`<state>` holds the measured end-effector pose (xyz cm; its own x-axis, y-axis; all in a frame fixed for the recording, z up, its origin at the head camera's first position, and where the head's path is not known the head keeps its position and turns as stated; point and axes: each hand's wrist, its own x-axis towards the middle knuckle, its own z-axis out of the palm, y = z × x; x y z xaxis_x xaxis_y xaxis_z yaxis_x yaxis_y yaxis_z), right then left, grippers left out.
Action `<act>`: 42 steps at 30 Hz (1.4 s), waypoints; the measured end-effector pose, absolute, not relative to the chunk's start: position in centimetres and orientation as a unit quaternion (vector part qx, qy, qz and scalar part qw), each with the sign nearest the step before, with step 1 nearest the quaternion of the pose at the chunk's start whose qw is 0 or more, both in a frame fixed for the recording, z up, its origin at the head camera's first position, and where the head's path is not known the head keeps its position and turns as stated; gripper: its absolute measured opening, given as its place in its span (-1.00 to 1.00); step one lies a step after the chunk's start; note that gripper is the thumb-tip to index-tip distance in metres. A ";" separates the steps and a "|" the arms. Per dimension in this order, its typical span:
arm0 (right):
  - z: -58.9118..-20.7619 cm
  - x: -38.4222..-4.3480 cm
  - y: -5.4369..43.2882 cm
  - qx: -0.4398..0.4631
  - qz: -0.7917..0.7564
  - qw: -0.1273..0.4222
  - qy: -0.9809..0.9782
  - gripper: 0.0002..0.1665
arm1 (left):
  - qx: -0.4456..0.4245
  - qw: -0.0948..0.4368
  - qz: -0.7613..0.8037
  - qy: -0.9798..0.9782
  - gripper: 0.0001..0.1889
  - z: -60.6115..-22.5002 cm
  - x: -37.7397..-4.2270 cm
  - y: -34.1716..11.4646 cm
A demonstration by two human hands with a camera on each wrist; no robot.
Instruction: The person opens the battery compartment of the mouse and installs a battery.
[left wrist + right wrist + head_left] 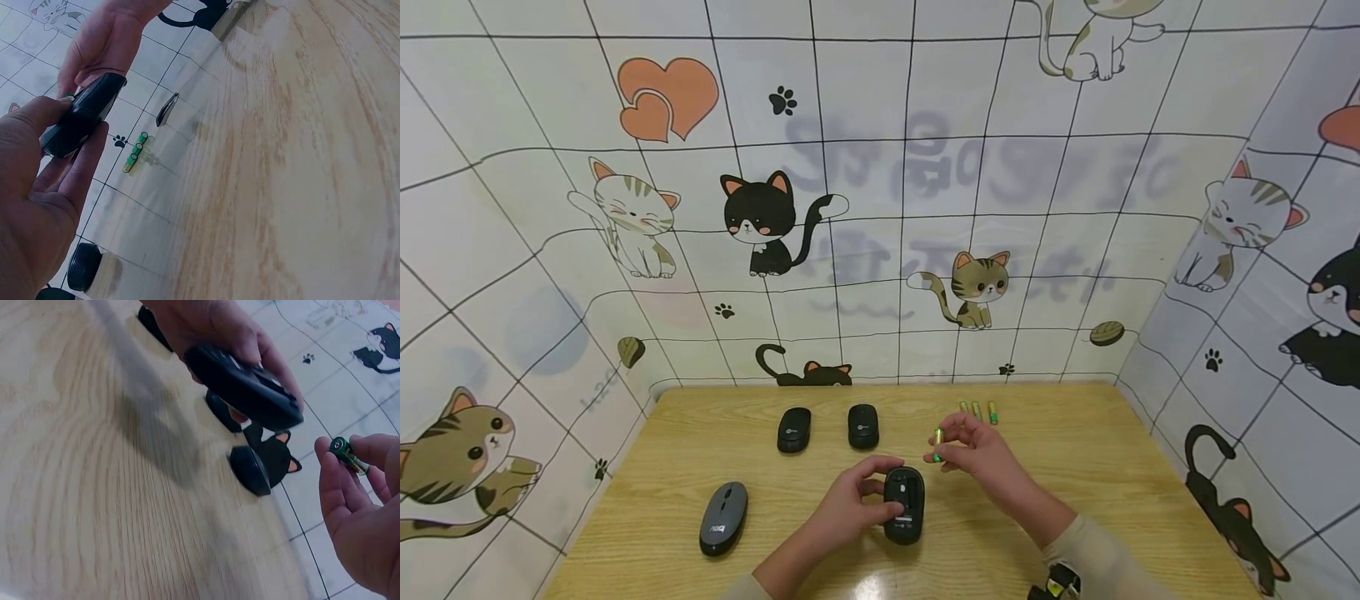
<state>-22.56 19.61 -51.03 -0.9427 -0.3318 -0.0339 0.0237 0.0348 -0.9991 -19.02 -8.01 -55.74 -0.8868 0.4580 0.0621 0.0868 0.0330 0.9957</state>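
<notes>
My left hand grips a black computer mouse by its sides, its underside turned up with the long battery slot uncovered. In the right wrist view the same mouse is held off the table. Just right of it, my right hand pinches a green and gold battery between thumb and fingers. That battery shows its end toward the right wrist camera. The two hands are close together, and the battery is apart from the mouse.
Several more batteries stand at the back of the wooden table. Two black mice, one at left and another beside it, lie behind the left hand. A grey mouse lies at the left. Cat-patterned sheeting surrounds the table.
</notes>
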 end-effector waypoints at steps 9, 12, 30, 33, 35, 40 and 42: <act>-50.1 -21.4 18.3 -0.097 -0.668 0.136 0.725 -0.63 | 0.194 0.133 0.667 0.707 -0.40 -55.8 -19.1 -8.2; -49.7 -21.2 18.0 -0.101 -0.662 0.136 0.730 -0.63 | 0.191 0.133 0.667 0.708 -0.40 -55.8 -19.1 -8.3; -49.5 -19.6 15.7 -0.149 -0.614 0.097 0.769 -0.82 | 0.195 0.133 0.674 0.701 -0.39 -55.6 -19.0 -8.2; -49.5 -19.5 15.6 -0.165 -0.595 0.084 0.782 -0.84 | 0.197 0.131 0.671 0.703 -0.40 -55.7 -19.0 -8.2; -49.4 -19.4 15.6 -0.172 -0.580 0.074 0.793 -0.85 | 0.199 0.129 0.671 0.703 -0.40 -55.8 -19.0 -8.3; -49.7 -19.3 15.5 -0.183 -0.541 0.046 0.820 -0.88 | 0.203 0.129 0.677 0.696 -0.40 -55.8 -19.0 -8.2; -49.8 -19.2 15.5 -0.181 -0.537 0.043 0.823 -0.88 | 0.203 0.130 0.680 0.692 -0.40 -55.8 -19.0 -8.2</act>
<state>-19.21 15.51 -49.80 -0.9311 -0.3429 0.1242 -0.2515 0.3571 -0.8996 -18.96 -8.22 -55.82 -0.8839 0.4577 0.0963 0.1043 -0.0078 0.9945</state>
